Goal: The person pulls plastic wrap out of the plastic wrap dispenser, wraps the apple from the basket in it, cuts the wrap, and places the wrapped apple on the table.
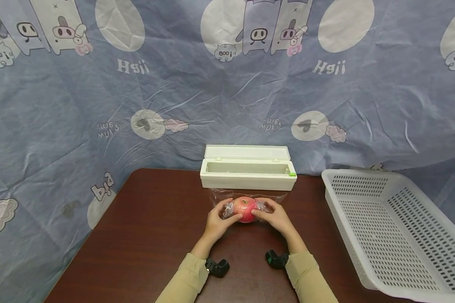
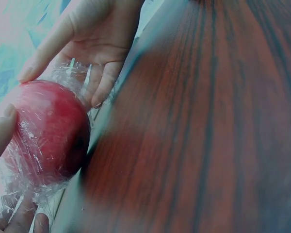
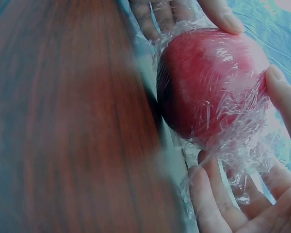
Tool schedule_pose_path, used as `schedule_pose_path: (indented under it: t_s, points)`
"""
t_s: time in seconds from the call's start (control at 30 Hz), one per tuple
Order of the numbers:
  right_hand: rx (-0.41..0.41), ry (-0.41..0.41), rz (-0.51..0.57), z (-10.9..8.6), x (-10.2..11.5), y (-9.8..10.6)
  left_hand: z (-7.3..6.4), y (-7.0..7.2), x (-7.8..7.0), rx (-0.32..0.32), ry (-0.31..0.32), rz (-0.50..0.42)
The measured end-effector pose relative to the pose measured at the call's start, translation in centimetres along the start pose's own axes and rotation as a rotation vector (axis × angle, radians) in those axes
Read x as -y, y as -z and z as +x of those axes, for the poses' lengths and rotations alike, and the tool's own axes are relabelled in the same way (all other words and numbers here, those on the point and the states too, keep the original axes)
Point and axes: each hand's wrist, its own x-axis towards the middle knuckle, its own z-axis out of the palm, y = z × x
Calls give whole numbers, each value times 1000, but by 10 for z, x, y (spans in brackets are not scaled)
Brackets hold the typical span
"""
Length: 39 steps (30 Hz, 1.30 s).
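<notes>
A red apple (image 1: 244,208) sits between the two hands over the tabletop, wrapped in crinkled cling film (image 3: 233,121). Its stem faces upward in the head view. My left hand (image 1: 216,222) grips the apple from the left, thumb on its front and fingers around the gathered film. From the right, my right hand (image 1: 277,218) holds it the same way, its thumb also against the red skin. Film bunches at both sides of the fruit, and a loose sheet spreads behind it. Close up in the left wrist view, the apple (image 2: 53,131) shows glossy film creases.
Behind the hands stands a long white box (image 1: 248,182), its lid raised and a green tab at its right end. A white perforated basket (image 1: 345,235) lies at the right of the dark brown table (image 1: 136,235). A patterned blue-grey cloth (image 1: 212,101) hangs behind.
</notes>
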Motion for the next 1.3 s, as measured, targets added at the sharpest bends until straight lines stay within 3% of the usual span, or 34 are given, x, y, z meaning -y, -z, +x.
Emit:
schedule_pose_path:
  t_s: [0.13, 0.27, 0.5, 0.83, 1.07, 1.17, 1.3]
  points:
    - [-4, 1, 12, 7, -16, 0, -1, 2, -7, 7, 27, 19]
    - [-29, 8, -28, 14, -34, -1, 3, -3, 14, -17, 32, 27]
    - [-42, 29, -77, 15, -36, -2, 2, -4, 17, -40, 26, 23]
    - [-42, 10, -87, 10, -24, -3, 1, -3, 14, -88, -37, 128]
    - [-20, 2, -93, -2, 3, -4, 1, -3, 13, -9, -58, 67]
    - [-14, 9, -95, -2, 2, -4, 0, -2, 5, 30, -68, 48]
    - [-20, 7, -88, 7, -17, -3, -4, 1, -15, 69, -90, 46]
